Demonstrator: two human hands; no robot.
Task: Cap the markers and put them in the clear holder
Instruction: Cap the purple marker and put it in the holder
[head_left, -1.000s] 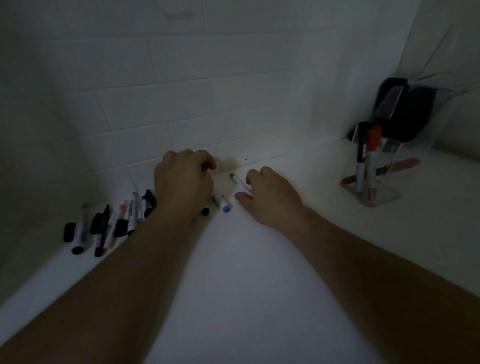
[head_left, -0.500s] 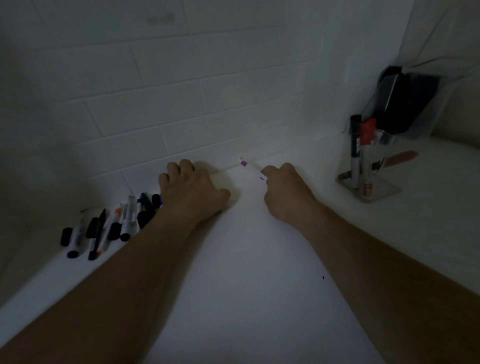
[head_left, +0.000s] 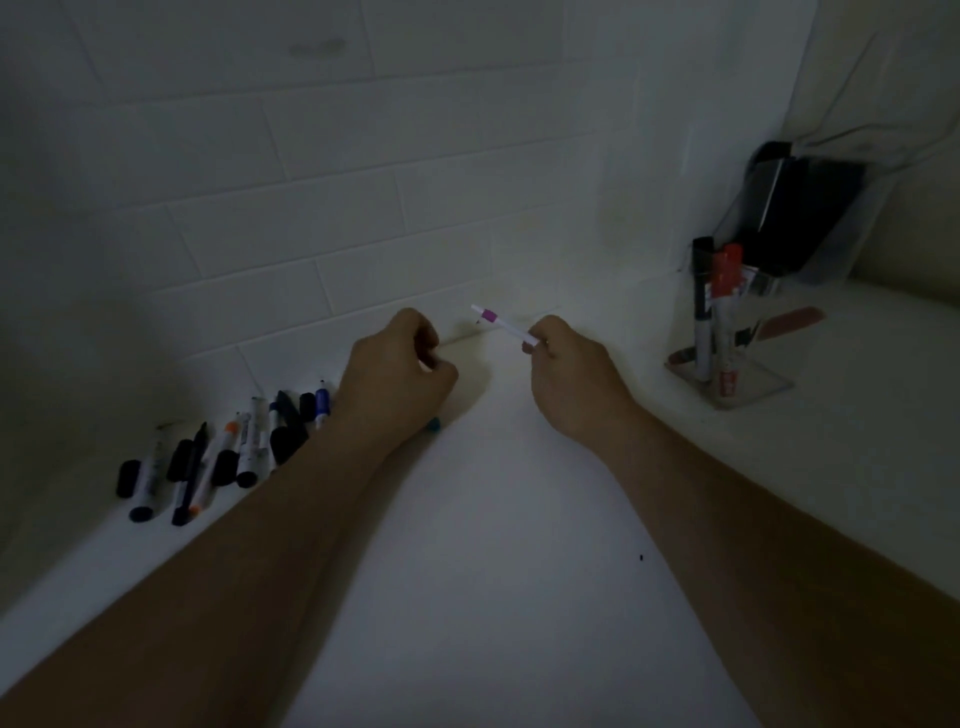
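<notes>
My right hand (head_left: 571, 374) holds a thin white marker with a purple band (head_left: 501, 325), its tip pointing up and left. A short way to its left, my left hand (head_left: 400, 379) is curled with its fingers pinched together; what it holds is hidden. A blue-tipped marker (head_left: 434, 425) peeks out under that wrist. Several markers and loose black caps (head_left: 228, 447) lie in a row at the left, by the wall. The clear holder (head_left: 727, 343) stands at the right with a black marker (head_left: 702, 306) and a red one (head_left: 724, 312) upright inside.
A white tiled wall (head_left: 363, 182) runs behind the white counter (head_left: 493, 519). A tilted clear stand with a dark object (head_left: 800, 208) sits behind the holder. A reddish flat item (head_left: 795, 318) lies beside the holder.
My right hand has lifted the purple-banded marker off the counter and turned it up. My left hand has risen from the markers and closed its fingers.
</notes>
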